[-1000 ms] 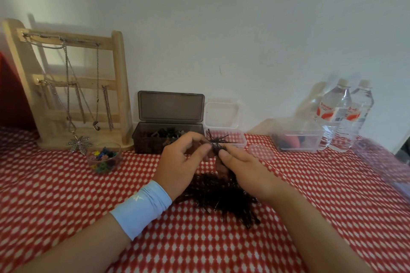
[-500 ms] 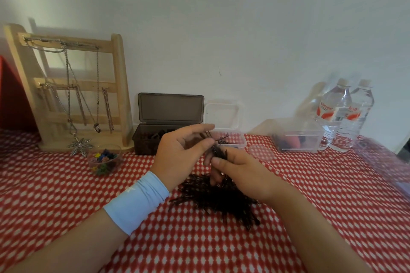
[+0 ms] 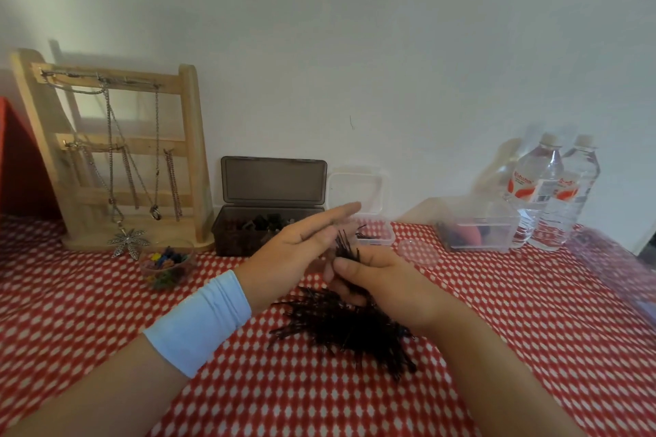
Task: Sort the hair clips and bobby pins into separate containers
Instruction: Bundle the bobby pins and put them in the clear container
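right hand [image 3: 387, 280] pinches a bunch [image 3: 346, 246] of bobby pins just above the pile [image 3: 348, 326], thumb and fingers curled round it. left hand [image 3: 294, 248] flat, fingers straight, holding nothing. clear box [image 3: 376, 236] behind the pile holds a few pins. advice: square the bunch first, then lower it in — splayed ends may snag.

Count's in: two hands, left hand [image 3: 294, 248] and right hand [image 3: 383, 280]. One bunch of pins [image 3: 346, 248] in the right's grip, one loose pile of bobby pins [image 3: 340, 326], far too many to number. One dark box [image 3: 227, 245], one small clear box [image 3: 376, 241], one clear tub [image 3: 504, 241], one small clear bowl [image 3: 145, 268], one round lid [image 3: 417, 252], one wooden stand [image 3: 193, 152], two water bottles [image 3: 537, 188], one wristband [image 3: 198, 323].
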`<act>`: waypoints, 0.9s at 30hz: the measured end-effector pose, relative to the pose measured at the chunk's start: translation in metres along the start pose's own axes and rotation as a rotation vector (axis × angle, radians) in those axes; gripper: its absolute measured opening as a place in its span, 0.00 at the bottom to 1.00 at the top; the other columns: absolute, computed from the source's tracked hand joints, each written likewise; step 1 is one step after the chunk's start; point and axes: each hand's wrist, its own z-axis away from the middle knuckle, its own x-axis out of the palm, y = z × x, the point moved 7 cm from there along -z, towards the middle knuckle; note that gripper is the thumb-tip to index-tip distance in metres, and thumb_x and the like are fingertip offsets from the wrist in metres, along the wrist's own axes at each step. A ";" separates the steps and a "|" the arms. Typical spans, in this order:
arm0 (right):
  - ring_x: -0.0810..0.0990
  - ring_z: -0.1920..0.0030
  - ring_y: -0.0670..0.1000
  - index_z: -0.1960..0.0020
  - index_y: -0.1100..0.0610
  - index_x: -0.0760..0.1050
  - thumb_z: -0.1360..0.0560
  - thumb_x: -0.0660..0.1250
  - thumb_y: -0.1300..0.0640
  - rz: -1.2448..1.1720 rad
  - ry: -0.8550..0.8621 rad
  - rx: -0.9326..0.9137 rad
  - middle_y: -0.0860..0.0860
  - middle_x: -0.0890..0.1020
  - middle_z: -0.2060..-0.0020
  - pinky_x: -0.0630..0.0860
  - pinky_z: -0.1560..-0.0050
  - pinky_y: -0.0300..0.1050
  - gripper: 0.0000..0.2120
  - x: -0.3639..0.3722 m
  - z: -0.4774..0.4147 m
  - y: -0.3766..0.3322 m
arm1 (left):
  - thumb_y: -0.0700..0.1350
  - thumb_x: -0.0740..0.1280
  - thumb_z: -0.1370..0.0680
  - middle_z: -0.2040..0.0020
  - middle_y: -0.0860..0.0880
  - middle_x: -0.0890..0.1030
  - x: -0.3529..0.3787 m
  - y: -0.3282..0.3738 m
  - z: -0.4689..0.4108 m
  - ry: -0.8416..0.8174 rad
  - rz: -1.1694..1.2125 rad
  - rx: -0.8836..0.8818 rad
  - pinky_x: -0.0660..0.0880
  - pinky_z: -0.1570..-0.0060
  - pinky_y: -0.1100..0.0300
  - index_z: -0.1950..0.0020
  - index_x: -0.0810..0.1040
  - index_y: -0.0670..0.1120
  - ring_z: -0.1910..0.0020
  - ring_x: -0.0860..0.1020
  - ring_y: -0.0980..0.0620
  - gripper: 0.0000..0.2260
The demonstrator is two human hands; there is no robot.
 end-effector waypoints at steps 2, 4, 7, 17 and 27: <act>0.68 0.67 0.49 0.51 0.58 0.77 0.15 0.57 0.57 -0.087 -0.065 -0.003 0.50 0.70 0.69 0.70 0.60 0.42 0.12 0.004 0.000 0.002 | 0.48 0.59 0.21 0.57 0.38 0.81 0.004 -0.007 0.002 -0.045 0.108 -0.076 0.77 0.56 0.59 0.34 0.78 0.50 0.64 0.75 0.48 0.17; 0.68 0.68 0.49 0.48 0.60 0.76 0.17 0.59 0.54 -0.197 -0.089 0.012 0.49 0.68 0.69 0.72 0.57 0.45 0.11 0.006 -0.002 0.006 | 0.45 0.61 0.21 0.55 0.39 0.82 0.001 -0.005 0.000 0.011 0.158 -0.029 0.76 0.60 0.63 0.38 0.81 0.45 0.68 0.73 0.55 0.15; 0.64 0.68 0.48 0.49 0.58 0.76 0.20 0.60 0.50 -0.395 -0.078 0.047 0.48 0.66 0.68 0.74 0.58 0.41 0.12 0.007 -0.004 0.009 | 0.38 0.64 0.21 0.51 0.38 0.84 -0.009 0.000 -0.002 0.152 0.088 0.070 0.79 0.57 0.61 0.46 0.84 0.43 0.64 0.78 0.50 0.10; 0.70 0.61 0.49 0.37 0.59 0.70 0.23 0.61 0.69 -0.511 -0.149 0.081 0.51 0.71 0.61 0.72 0.54 0.47 0.16 -0.002 0.003 0.012 | 0.38 0.63 0.19 0.46 0.50 0.85 -0.016 0.001 0.001 0.305 -0.110 0.108 0.77 0.43 0.62 0.38 0.80 0.51 0.44 0.82 0.55 0.13; 0.68 0.69 0.48 0.56 0.57 0.71 0.16 0.57 0.54 -0.386 -0.001 0.152 0.50 0.69 0.69 0.70 0.67 0.41 0.12 0.000 -0.001 0.021 | 0.38 0.60 0.17 0.46 0.60 0.84 0.000 0.010 0.003 0.137 -0.363 0.186 0.73 0.45 0.69 0.41 0.80 0.56 0.46 0.81 0.59 0.15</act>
